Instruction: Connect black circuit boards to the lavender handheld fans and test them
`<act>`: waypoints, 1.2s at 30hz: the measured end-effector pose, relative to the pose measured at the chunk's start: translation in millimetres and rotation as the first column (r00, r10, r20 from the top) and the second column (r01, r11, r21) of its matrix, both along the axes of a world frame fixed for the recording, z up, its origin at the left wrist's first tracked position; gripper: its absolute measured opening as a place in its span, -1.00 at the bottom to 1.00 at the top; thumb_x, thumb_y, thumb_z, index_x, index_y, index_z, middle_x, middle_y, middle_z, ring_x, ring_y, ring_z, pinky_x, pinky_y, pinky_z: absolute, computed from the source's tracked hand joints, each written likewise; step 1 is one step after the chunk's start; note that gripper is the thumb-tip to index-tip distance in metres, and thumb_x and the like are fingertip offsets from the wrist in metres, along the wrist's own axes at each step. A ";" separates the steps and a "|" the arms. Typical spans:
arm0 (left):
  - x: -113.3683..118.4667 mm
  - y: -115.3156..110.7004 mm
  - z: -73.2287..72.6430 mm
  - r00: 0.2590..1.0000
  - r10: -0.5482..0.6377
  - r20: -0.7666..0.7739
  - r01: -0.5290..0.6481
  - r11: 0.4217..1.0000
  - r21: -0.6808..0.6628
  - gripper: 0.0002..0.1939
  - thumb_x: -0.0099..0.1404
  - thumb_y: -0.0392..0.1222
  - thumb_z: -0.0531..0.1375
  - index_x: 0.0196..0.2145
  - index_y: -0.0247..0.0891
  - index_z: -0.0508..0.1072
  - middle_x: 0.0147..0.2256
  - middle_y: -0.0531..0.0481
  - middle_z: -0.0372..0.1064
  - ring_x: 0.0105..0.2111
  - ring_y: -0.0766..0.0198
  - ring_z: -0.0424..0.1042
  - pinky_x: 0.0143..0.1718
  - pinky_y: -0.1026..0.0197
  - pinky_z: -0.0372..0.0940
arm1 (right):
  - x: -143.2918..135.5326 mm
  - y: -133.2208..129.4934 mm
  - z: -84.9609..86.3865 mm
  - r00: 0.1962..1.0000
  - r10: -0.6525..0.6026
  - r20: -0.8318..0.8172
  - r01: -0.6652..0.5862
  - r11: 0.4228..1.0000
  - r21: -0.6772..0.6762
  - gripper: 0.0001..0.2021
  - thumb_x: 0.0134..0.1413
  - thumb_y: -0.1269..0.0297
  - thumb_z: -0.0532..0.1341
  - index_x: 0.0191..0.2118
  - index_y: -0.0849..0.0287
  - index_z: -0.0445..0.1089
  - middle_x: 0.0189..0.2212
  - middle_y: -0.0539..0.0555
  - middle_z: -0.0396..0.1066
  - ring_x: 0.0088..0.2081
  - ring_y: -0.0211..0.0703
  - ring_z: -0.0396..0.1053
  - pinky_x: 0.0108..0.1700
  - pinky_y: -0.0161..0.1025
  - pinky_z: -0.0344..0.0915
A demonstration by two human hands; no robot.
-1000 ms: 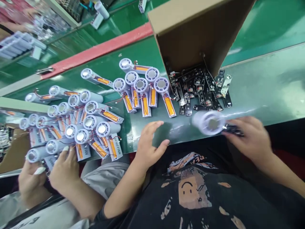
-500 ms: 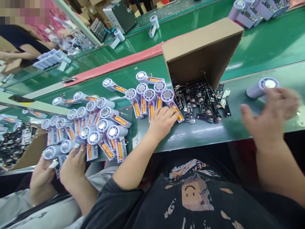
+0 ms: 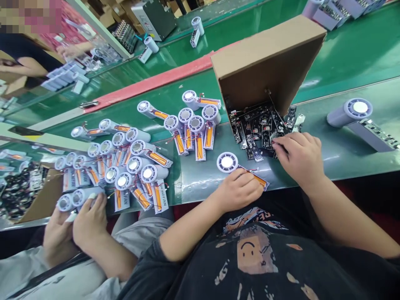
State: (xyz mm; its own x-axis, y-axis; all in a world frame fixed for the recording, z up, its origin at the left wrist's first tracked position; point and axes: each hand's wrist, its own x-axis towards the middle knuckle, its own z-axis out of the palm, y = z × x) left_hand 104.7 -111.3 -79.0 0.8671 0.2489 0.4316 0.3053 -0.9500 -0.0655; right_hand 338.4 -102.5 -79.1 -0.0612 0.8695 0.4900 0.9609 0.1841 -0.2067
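Observation:
My left hand (image 3: 242, 189) is wrapped round the handle of a lilac fan unit (image 3: 227, 162), whose round head points left and whose orange battery shows past my fingers. At the pile of black circuit boards (image 3: 258, 129), my right hand (image 3: 298, 156) has its fingertips pinched together; what they hold, if anything, is too small to make out. Several fan units (image 3: 196, 124) with orange batteries stand left of the pile. A fan unit with a board in its handle (image 3: 358, 109) lies to the right of my right hand.
An open cardboard box (image 3: 268, 54) lies on its side behind the boards. At the left, a person's hands (image 3: 90, 221) hold a fan unit beside a crowded group of fans (image 3: 134, 164). A red strip (image 3: 156, 81) runs behind, and a grey machine (image 3: 154, 21) stands at the back.
My left hand has drawn one fan unit out of the group toward me and to the right. My right hand has left the fan at the right and moved left to the boards.

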 end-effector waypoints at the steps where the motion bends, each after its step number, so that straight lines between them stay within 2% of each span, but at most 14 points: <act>1: 0.6 -1.8 0.6 1.000 0.004 0.021 -0.003 1.000 -0.028 -0.86 0.41 -0.34 0.12 -0.22 -0.16 0.45 -0.31 0.11 0.53 -0.21 0.26 0.44 -0.04 0.13 0.24 | 0.9 -3.0 5.9 1.000 0.006 -0.002 -0.006 0.999 0.054 -0.77 0.31 0.23 0.10 -0.15 0.07 0.52 -0.27 0.08 0.52 -0.22 -0.04 0.36 -0.13 -0.08 0.13; 4: -1.5 -8.5 8.5 0.973 0.081 0.216 -0.036 0.978 -0.204 -0.80 0.38 -0.28 0.18 -0.05 -0.14 0.39 -0.21 0.03 0.53 -0.14 0.20 0.46 0.02 0.07 0.28 | -4.2 -19.8 27.0 0.991 0.134 -0.018 -0.125 0.960 0.252 -0.84 0.22 0.28 0.21 -0.13 0.04 0.51 -0.33 0.05 0.51 -0.27 -0.07 0.39 -0.12 -0.08 0.20; 6: -3.7 -16.3 16.1 0.917 0.193 0.349 -0.006 0.882 -0.472 -0.66 0.42 -0.08 0.15 0.10 -0.15 0.29 -0.11 -0.09 0.51 -0.07 0.15 0.46 0.02 0.04 0.33 | -17.3 -34.4 37.8 0.952 0.306 -0.018 -0.282 0.899 0.336 -0.83 0.15 0.32 0.27 -0.14 -0.01 0.51 -0.38 -0.01 0.50 -0.33 -0.14 0.39 -0.16 -0.11 0.24; 8: -6.0 -26.4 21.9 0.873 0.310 0.376 0.091 0.655 -0.750 -0.45 0.44 0.20 0.00 0.22 -0.18 0.17 0.00 -0.22 0.45 -0.01 0.09 0.46 0.00 0.01 0.38 | -36.3 -47.0 40.7 0.884 0.467 -0.017 -0.442 0.847 0.294 -0.84 0.16 0.36 0.25 -0.21 -0.06 0.52 -0.37 -0.06 0.53 -0.29 -0.18 0.41 -0.14 -0.13 0.26; 10: -10.0 -35.9 23.5 0.841 0.421 0.340 0.155 0.415 -0.896 -0.37 0.42 0.31 -0.08 0.21 -0.18 0.17 0.04 -0.26 0.42 0.02 0.06 0.47 0.00 0.00 0.42 | -54.8 -54.6 35.1 0.820 0.572 -0.014 -0.548 0.792 0.269 -0.83 0.18 0.39 0.22 -0.30 -0.04 0.53 -0.33 -0.08 0.56 -0.22 -0.20 0.41 -0.09 -0.14 0.26; 12: -18.5 -41.5 20.8 0.782 0.545 0.301 0.167 0.282 -0.945 -0.52 0.44 0.24 -0.03 0.07 -0.15 0.28 -0.03 -0.20 0.47 -0.09 0.12 0.52 -0.09 0.05 0.45 | -66.4 -56.9 25.0 0.769 0.639 -0.021 -0.611 0.744 0.271 -0.81 0.17 0.42 0.23 -0.32 -0.05 0.54 -0.30 -0.11 0.56 -0.19 -0.22 0.40 -0.01 -0.14 0.25; 15: -41.7 -39.6 12.0 0.671 0.691 0.271 0.088 0.288 -0.953 -0.70 0.47 0.10 0.02 -0.08 -0.16 0.33 -0.28 -0.05 0.50 -0.43 0.29 0.48 -0.34 0.18 0.43 | -68.5 -54.1 11.4 0.749 0.662 -0.041 -0.629 0.729 0.271 -0.79 0.15 0.42 0.26 -0.19 -0.07 0.53 -0.29 -0.08 0.54 -0.20 -0.21 0.38 -0.01 -0.13 0.26; 17: -61.1 -34.2 5.4 0.639 0.744 0.197 -0.114 0.344 -0.932 -0.75 0.47 0.01 0.04 -0.08 -0.18 0.36 -0.42 0.04 0.46 -0.52 0.32 0.43 -0.41 0.23 0.38 | -65.1 -50.6 5.6 0.804 0.592 -0.047 -0.574 0.795 0.194 -0.81 0.16 0.37 0.26 -0.13 0.00 0.52 -0.24 0.00 0.53 -0.18 -0.14 0.39 -0.05 -0.11 0.29; 20: -85.8 -27.8 -4.5 0.599 0.800 0.022 -0.505 0.400 -0.765 -0.81 0.42 -0.16 0.05 -0.11 -0.22 0.40 -0.50 0.07 0.43 -0.52 0.29 0.45 -0.41 0.23 0.38 | -61.6 -45.6 -2.7 0.894 0.449 0.002 -0.449 0.893 -0.016 -0.75 0.20 0.32 0.23 -0.02 0.11 0.49 -0.09 0.16 0.51 -0.09 0.01 0.40 -0.05 -0.03 0.33; 22: -94.6 -26.9 -10.8 0.557 0.830 -0.023 -0.649 0.418 -0.636 -0.83 0.36 -0.23 0.05 -0.19 -0.23 0.43 -0.45 0.01 0.47 -0.45 0.22 0.49 -0.36 0.16 0.41 | -60.4 -42.7 -10.7 0.921 0.388 0.026 -0.384 0.919 -0.089 -0.71 0.21 0.38 0.19 0.03 0.10 0.46 -0.06 0.17 0.49 -0.11 0.02 0.42 -0.07 -0.02 0.36; 25: -96.2 -26.6 -14.2 0.519 0.855 0.026 -0.717 0.452 -0.530 -0.84 0.30 -0.25 0.10 -0.23 -0.22 0.47 -0.21 -0.15 0.54 -0.20 0.04 0.53 -0.15 -0.03 0.43 | -55.2 -38.7 -24.8 0.927 0.375 0.005 -0.374 0.926 -0.057 -0.71 0.25 0.40 0.14 0.04 0.10 0.45 -0.14 0.16 0.49 -0.21 -0.03 0.44 -0.18 -0.07 0.41; 29: -94.2 0.5 7.9 0.547 0.833 0.083 -0.716 0.517 -0.468 -0.65 0.29 -0.26 0.13 0.03 -0.21 0.43 0.05 -0.19 0.46 0.04 0.04 0.45 0.08 -0.06 0.37 | -40.2 -35.3 -37.8 0.946 0.324 -0.013 -0.323 0.945 0.062 -0.70 0.26 0.31 0.15 0.08 0.09 0.41 -0.17 0.19 0.47 -0.24 0.03 0.46 -0.21 -0.02 0.45; 30: -95.6 17.9 18.4 0.550 0.833 0.061 -0.715 0.507 -0.482 -0.64 0.30 -0.27 0.12 0.05 -0.22 0.43 0.03 -0.18 0.47 0.05 0.07 0.45 0.11 -0.04 0.35 | -36.6 -34.9 -39.6 0.949 0.313 -0.025 -0.311 0.947 0.081 -0.69 0.26 0.29 0.15 0.09 0.08 0.40 -0.17 0.19 0.46 -0.24 0.04 0.47 -0.22 -0.01 0.45; 36: -110.7 183.6 85.8 0.274 0.944 -0.184 -0.865 0.158 -0.476 -0.69 0.43 -0.07 0.13 0.04 -0.27 0.43 -0.05 -0.17 0.47 -0.03 0.06 0.48 0.01 -0.07 0.39 | -31.0 -32.4 -44.7 0.944 0.323 -0.067 -0.305 0.932 0.197 -0.73 0.27 0.25 0.13 0.03 0.06 0.45 -0.19 0.17 0.49 -0.26 0.02 0.51 -0.26 -0.05 0.51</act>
